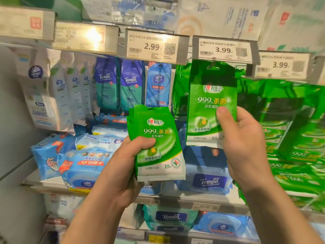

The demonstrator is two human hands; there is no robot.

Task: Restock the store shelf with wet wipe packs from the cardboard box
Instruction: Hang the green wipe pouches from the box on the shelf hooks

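My left hand (pixel 123 166) grips a small stack of green wet wipe packs (pixel 158 138) by the lower left edge, in front of the shelf. My right hand (pixel 244 140) holds a single green wet wipe pack (pixel 209 95) raised at the hanging row of the same green packs (pixel 181 88), just under the 3.99 price tag (pixel 223 50). Its thumb presses on the pack's front. The top hole of that pack is near the peg; whether it hangs on the peg I cannot tell. The cardboard box is out of view.
Blue Tempo packs (pixel 119 85) and a Vinda pack (pixel 158 85) hang to the left. Blue wipe packs (pixel 79 159) lie on the shelf board (pixel 52 184) below. Larger green packs (pixel 295 138) fill the right side. More Tempo packs (pixel 170 217) sit on the lower shelf.
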